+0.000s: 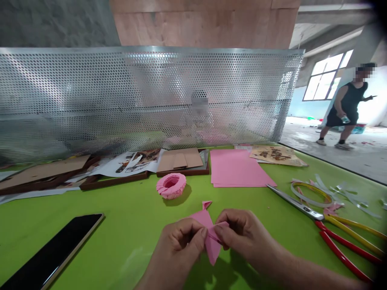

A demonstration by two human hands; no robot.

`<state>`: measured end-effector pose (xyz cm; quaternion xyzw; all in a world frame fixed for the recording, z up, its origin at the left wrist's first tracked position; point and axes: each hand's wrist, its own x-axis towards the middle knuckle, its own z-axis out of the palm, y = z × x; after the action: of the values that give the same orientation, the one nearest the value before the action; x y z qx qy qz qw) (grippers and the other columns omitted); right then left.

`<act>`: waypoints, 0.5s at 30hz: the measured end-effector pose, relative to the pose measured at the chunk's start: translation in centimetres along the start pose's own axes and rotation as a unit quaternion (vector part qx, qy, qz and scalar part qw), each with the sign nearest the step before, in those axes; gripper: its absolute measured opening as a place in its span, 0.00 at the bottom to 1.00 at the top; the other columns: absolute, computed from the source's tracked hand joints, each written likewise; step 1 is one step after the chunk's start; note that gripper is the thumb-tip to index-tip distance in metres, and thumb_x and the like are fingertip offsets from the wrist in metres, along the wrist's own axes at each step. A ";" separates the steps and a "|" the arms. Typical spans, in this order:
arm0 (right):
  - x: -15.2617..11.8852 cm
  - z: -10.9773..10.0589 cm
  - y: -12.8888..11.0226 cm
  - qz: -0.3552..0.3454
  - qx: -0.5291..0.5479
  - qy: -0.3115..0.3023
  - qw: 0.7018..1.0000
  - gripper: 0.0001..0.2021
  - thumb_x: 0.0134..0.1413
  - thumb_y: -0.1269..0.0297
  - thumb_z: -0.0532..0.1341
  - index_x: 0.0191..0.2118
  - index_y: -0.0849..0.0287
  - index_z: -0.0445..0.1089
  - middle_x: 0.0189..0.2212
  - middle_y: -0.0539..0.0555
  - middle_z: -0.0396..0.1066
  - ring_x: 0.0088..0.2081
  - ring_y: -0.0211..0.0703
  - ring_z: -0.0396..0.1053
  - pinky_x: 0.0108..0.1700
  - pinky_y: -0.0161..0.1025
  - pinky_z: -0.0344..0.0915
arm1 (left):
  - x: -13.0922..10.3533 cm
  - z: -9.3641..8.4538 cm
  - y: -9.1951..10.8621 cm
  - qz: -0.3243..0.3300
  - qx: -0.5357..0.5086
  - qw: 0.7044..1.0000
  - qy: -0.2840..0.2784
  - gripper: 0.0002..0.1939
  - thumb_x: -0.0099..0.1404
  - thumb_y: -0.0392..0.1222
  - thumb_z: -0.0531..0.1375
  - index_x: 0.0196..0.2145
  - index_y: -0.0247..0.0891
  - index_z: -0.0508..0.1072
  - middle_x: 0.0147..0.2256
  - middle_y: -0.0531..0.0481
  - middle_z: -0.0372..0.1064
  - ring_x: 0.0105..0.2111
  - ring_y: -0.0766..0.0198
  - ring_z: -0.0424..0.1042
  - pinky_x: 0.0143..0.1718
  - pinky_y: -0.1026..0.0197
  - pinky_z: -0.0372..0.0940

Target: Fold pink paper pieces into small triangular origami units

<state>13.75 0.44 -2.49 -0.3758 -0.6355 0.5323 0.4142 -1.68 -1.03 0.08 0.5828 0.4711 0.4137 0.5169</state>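
Between my hands is a folded piece of pink paper (pixel 213 250), its lower end coming to a point. My left hand (pixel 180 245) pinches it from the left between thumb and fingers. From the right, my right hand (pixel 242 231) is closed on a small flap of the same paper. A narrow folded tip (pixel 207 204) shows just above the hands. Beyond them on the green table sits a ring of crinkled pink paper (pixel 171 186). Parts of the held paper are hidden behind my fingers.
Pink sheets (pixel 242 169) lie behind my hands. At right are large scissors (pixel 305 209) with red and yellow handles, a tape roll (pixel 311 193) and clear strips. A phone (pixel 57 249) lies left. A perforated metal panel (pixel 145 96) stands behind; a person (pixel 347 104) walks beyond.
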 end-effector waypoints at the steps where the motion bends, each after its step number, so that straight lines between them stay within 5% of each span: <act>1: 0.0 -0.1 -0.1 -0.002 -0.004 0.001 1.000 0.08 0.49 0.71 0.57 0.22 0.64 0.64 0.17 0.45 0.56 0.20 0.30 0.51 0.21 0.28 0.48 | 0.0 -0.1 -0.1 -0.004 0.011 1.000 -0.004 0.12 0.56 0.37 0.57 0.17 0.35 0.72 0.16 0.57 0.60 0.18 0.70 0.55 0.20 0.67 0.50; 9: 0.1 -1.1 -0.5 -0.020 -0.060 -0.042 0.997 0.09 0.48 0.75 0.53 0.20 0.62 0.60 0.16 0.44 0.54 0.19 0.30 0.49 0.20 0.28 0.47 | -0.4 -0.7 -1.1 -0.055 -0.018 0.996 -0.067 0.18 0.62 0.43 0.51 0.18 0.36 0.67 0.18 0.55 0.60 0.22 0.65 0.59 0.29 0.61 0.56; 15: 0.0 -1.2 -0.7 -0.043 -0.106 -0.052 0.992 0.09 0.45 0.77 0.53 0.19 0.62 0.60 0.16 0.44 0.55 0.20 0.30 0.50 0.21 0.28 0.48 | -0.1 -0.3 -0.2 -0.063 0.017 0.993 -0.097 0.16 0.57 0.46 0.57 0.16 0.36 0.66 0.15 0.58 0.56 0.18 0.69 0.52 0.21 0.65 0.50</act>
<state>14.82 0.72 -1.67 -0.3614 -0.7248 0.4623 0.3610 -2.03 -1.07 -0.05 0.5978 0.4617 0.3136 0.5755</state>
